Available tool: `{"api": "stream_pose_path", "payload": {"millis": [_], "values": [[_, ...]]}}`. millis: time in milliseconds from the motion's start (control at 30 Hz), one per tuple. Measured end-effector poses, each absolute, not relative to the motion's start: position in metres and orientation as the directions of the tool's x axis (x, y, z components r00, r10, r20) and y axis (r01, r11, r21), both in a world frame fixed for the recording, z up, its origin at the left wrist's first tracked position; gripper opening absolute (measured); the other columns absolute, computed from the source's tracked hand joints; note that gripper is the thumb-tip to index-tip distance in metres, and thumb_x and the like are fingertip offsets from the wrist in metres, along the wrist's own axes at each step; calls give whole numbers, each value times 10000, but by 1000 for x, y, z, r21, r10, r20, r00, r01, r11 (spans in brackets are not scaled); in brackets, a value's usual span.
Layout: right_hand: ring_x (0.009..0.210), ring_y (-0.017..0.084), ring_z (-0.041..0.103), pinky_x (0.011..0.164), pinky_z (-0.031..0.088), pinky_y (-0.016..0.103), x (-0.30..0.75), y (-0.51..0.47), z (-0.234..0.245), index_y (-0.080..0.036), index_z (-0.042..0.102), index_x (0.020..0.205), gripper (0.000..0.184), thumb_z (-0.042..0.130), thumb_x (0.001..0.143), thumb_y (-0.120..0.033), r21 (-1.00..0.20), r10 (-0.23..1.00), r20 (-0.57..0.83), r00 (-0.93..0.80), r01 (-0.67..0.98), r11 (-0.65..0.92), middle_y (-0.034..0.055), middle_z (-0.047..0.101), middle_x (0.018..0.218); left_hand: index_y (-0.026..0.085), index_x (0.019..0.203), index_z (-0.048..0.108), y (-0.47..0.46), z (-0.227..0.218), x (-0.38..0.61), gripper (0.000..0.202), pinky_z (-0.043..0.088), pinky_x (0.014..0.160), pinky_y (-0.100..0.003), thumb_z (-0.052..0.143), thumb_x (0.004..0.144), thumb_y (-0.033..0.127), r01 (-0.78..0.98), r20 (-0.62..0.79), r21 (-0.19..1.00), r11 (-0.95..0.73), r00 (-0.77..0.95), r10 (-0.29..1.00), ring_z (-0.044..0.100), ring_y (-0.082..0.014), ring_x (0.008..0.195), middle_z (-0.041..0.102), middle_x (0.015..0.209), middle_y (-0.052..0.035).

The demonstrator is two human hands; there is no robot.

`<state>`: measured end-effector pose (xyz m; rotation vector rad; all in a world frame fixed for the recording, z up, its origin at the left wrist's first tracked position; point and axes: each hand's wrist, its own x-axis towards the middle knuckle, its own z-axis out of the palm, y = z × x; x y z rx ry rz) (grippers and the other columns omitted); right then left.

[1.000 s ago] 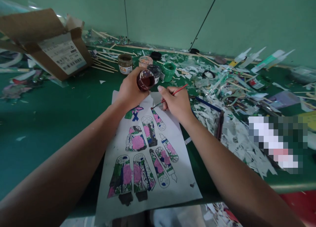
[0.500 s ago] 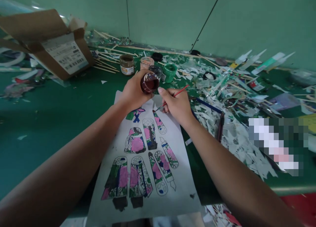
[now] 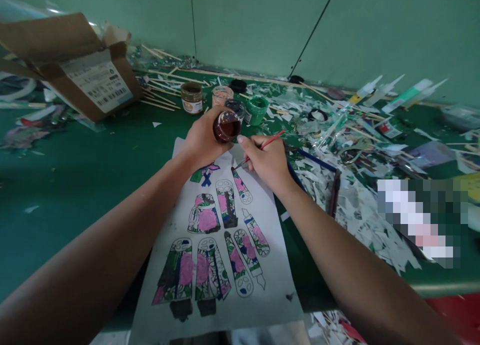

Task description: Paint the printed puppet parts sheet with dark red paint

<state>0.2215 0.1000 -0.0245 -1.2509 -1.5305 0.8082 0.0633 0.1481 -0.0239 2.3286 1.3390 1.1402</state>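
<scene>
The right-hand grip (image 3: 267, 157) is pinching a red-handled brush (image 3: 273, 139); the left-hand grip (image 3: 204, 135) is clasping a tilted jar of dark red paint (image 3: 227, 130).
The brush tip is meeting, or nearly meeting, a patterned shape on the paper sheet (image 3: 266, 300), which is lying before the person. Tipping the jar further could be spilling paint onto the sheet, and a slipping pinch could be smearing the pattern; the green tabletop (image 3: 93, 170) is carrying open paint jars (image 3: 257, 111), a cardboard box (image 3: 125, 77) and paper scraps (image 3: 360, 230), a green wall (image 3: 243, 30) standing behind.
</scene>
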Motion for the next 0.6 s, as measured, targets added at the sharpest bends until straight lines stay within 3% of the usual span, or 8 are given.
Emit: {"api": "stream_pose_path", "payload": {"millis": [400, 600], "values": [[334, 68, 413, 423, 341, 236, 223, 100, -25, -218, 451, 449, 468, 593, 862, -384, -917, 966, 257, -14, 311, 249, -68, 428, 337, 207, 1106, 564, 148, -23, 63, 503, 514, 912, -346, 746, 639, 163, 637, 514, 525, -564, 291, 807, 640, -258, 1058, 673, 1135, -54], [337, 64, 405, 432, 344, 238, 223, 101, -23, -218, 427, 427, 470, 577, 866, -296, -906, 964, 267, -14, 338, 256, -70, 413, 330, 209, 1109, 564, 149, -25, 63, 502, 505, 934, -339, 744, 643, 159, 636, 512, 523, -567, 297, 806, 633, -254, 1076, 667, 1144, -55]]}}
